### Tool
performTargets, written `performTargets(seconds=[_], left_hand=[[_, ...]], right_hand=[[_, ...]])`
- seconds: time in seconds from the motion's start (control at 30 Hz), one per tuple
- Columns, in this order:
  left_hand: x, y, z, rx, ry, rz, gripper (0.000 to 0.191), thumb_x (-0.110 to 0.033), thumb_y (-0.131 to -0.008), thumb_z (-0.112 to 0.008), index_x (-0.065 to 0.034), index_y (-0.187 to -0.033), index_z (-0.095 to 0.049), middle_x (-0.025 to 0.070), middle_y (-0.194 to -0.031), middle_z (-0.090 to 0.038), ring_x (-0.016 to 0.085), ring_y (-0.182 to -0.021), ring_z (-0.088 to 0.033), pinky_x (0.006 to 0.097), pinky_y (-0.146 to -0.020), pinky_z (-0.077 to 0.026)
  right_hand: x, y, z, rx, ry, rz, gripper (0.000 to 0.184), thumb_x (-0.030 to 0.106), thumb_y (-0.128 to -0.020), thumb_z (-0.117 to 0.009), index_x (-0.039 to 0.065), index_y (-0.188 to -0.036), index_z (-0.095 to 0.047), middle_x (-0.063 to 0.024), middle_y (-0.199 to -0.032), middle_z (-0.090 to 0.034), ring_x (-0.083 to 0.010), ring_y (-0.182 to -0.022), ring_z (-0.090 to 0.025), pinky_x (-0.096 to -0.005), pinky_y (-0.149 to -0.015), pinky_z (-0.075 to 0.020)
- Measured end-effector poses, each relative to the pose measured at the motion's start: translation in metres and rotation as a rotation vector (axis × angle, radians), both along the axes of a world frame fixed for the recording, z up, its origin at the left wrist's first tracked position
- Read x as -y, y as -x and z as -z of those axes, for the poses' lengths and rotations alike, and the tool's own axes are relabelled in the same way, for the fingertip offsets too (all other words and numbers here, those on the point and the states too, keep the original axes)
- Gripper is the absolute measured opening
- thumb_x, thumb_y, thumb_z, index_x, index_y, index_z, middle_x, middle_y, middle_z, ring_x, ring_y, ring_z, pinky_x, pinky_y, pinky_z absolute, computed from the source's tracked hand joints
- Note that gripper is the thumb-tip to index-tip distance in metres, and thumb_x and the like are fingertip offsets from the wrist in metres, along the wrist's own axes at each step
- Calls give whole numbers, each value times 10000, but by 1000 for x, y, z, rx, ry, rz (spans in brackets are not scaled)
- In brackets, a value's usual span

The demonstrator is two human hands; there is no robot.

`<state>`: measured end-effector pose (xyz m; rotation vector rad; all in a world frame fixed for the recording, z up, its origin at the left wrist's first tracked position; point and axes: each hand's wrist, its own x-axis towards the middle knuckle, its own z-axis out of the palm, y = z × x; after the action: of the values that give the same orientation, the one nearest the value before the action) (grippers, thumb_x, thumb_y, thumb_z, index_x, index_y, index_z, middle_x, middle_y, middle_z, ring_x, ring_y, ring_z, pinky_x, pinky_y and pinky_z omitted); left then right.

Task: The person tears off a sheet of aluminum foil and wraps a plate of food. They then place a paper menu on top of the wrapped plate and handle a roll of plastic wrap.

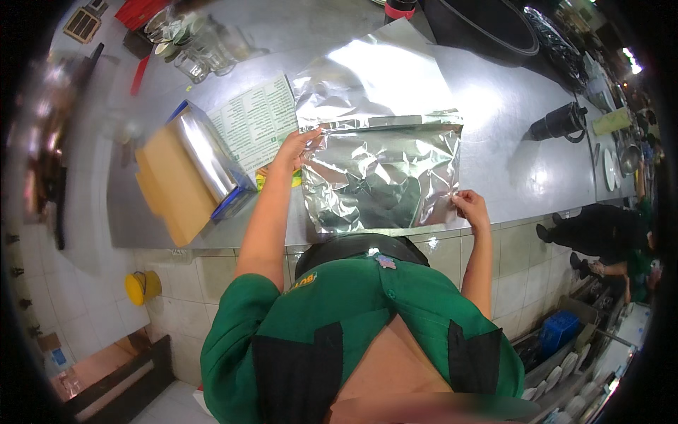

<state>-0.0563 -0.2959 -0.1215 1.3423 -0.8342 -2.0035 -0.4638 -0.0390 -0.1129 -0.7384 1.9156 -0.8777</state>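
A crinkled sheet of aluminium foil (pixel 371 180) lies before me on the steel table, its near edge at the table's front. A raised seam crosses it, and beyond that a smoother foil part (pixel 386 69) reflects the light brightly. My left hand (pixel 295 148) grips the left side by the seam, thumb on top. At the lower right edge, my right hand (pixel 471 205) pinches the foil between thumb and fingers. Left of the sheet stands an open cardboard box (pixel 177 185) holding a foil roll (pixel 206 153). A printed paper sheet (pixel 254 122) lies between box and foil, partly covered.
Glass mugs (pixel 204 63) stand at the back left of the steel table (pixel 508 175). A black tub (pixel 482 26) is at the back right, with a black jug (pixel 559 122) nearer. A yellow bucket (pixel 143 288) sits on the floor. Another person (pixel 609 233) stands far right.
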Motion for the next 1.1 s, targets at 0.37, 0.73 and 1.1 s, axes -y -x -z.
performTargets(seconds=[0.37,0.73,1.1], left_hand=[[2,16,-29,140,164,78,346,-216,-819,-740,-8,-1070,-626,75,-967,-668,146,-812,-639,267,-672,-520],[-4,15,-24,5,175,-120,503,-189,-820,-737,-43,-1246,-514,91,-1069,-631,183,-940,-614,311,-753,-528],[-8,13,-31,0,344,-137,336,10,-809,-705,-21,-1133,-622,68,-974,-655,127,-804,-646,222,-712,-528]], right_hand=[[153,10,-68,-115,176,132,815,491,-817,-685,11,-1404,-386,-189,-1153,-612,-246,-1029,-599,-342,-874,-467],[155,24,-71,189,228,-246,474,163,-763,-768,54,-1197,-612,-50,-945,-653,-111,-806,-594,-239,-692,-467],[169,23,-59,330,318,-138,379,218,-813,-755,6,-1106,-640,-61,-923,-668,-113,-740,-601,-235,-676,-469]])
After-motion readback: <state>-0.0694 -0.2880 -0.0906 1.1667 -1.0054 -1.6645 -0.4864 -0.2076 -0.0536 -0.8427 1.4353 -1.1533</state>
